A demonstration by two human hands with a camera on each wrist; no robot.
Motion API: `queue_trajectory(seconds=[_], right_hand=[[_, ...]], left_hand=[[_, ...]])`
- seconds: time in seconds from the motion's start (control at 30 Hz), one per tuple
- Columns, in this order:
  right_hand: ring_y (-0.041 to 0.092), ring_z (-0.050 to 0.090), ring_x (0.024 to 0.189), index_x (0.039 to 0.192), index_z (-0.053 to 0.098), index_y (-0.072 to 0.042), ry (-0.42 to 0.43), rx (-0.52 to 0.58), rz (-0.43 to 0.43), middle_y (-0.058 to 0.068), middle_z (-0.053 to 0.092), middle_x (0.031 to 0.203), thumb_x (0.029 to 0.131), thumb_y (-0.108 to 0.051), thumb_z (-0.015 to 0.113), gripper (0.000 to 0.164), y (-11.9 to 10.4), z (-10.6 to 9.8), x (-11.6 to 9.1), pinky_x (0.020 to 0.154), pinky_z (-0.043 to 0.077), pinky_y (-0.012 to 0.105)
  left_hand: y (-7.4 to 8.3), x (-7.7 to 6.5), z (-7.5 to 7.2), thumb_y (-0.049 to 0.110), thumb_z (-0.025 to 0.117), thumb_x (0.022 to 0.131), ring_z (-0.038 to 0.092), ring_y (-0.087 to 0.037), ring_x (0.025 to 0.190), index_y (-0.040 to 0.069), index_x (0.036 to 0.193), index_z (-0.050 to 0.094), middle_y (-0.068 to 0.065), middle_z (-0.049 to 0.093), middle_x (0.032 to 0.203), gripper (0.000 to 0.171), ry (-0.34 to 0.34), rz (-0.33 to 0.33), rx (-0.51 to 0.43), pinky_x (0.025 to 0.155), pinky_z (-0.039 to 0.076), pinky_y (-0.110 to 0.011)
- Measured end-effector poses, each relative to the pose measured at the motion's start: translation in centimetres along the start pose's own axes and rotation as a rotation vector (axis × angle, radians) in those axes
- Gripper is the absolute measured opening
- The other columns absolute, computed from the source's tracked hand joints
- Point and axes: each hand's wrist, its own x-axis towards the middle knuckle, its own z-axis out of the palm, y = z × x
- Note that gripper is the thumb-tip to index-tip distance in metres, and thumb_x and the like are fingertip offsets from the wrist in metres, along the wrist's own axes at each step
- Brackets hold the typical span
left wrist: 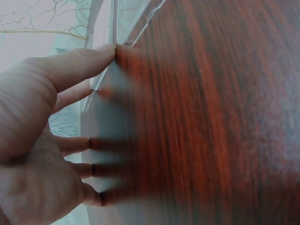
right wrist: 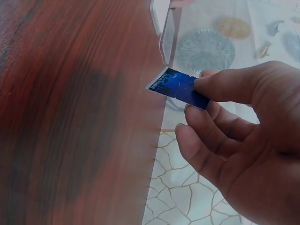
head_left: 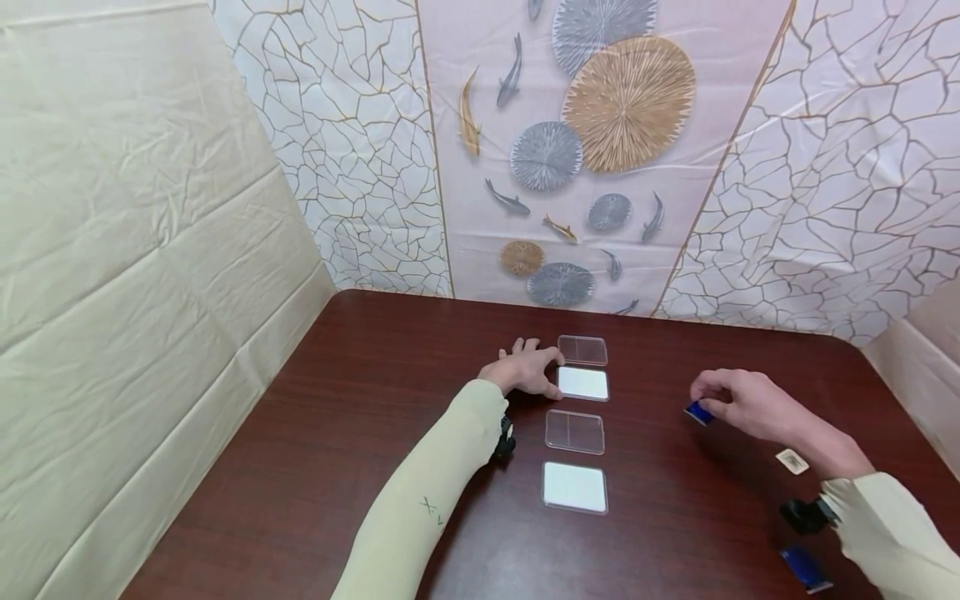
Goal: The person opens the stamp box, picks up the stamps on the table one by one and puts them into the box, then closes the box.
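Observation:
My right hand (head_left: 746,404) pinches a small blue packet (right wrist: 180,86) between thumb and fingers, above the table's right side. The packet has a serrated end and pale print along it. With its fingers spread, my left hand (head_left: 527,371) rests at the left end of a flat clear case with a white insert (head_left: 583,383). Its thumb (left wrist: 84,63) touches the case's near corner, the index finger is by the far corner, and the other fingertips touch the table. Directly behind that case lies a clear flat case (head_left: 582,350) without white in it.
Nearer me lie another clear case (head_left: 574,432) and another white-filled case (head_left: 574,487), lined up in a column. Below my right forearm are a small cream square with a dark mark (head_left: 792,461) and a second blue packet (head_left: 806,569). Patterned cloth (head_left: 375,150) hangs behind the dark wooden table (head_left: 300,467).

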Motion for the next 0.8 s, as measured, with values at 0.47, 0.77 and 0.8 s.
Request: queue_trajectory(seconds=[0.47,0.77,0.8], right_hand=[[0.005,0.056,0.079,0.091,0.074,-0.019,0.042,-0.010,-0.070,-0.007,0.070,0.088,0.084,-0.006,0.073,0.015,-1.0,0.4,1.7,0.066,0.047,0.025],[0.010,0.058,0.081,0.093,0.075,-0.018,0.008,0.035,-0.045,-0.004,0.071,0.091,0.087,-0.006,0.071,0.014,-1.9,0.7,2.9,0.065,0.047,0.024],[0.011,0.058,0.079,0.094,0.075,-0.017,-0.007,0.053,-0.032,-0.002,0.071,0.092,0.087,-0.006,0.070,0.014,-2.0,0.7,3.0,0.063,0.048,0.024]], left_hand=[[0.0,-0.1,0.0,0.044,0.071,0.088,0.004,-0.036,0.153,0.033,0.135,0.048,-0.011,0.015,0.163,0.054,0.001,-0.004,0.007,0.119,0.011,-0.062],[0.0,0.0,0.0,0.043,0.072,0.087,0.003,-0.037,0.152,0.032,0.136,0.048,-0.012,0.016,0.162,0.055,-0.002,0.007,0.003,0.119,0.010,-0.063],[0.0,0.0,-0.1,0.044,0.072,0.087,0.003,-0.037,0.153,0.032,0.136,0.048,-0.011,0.016,0.162,0.055,-0.002,0.004,0.003,0.119,0.010,-0.063]])
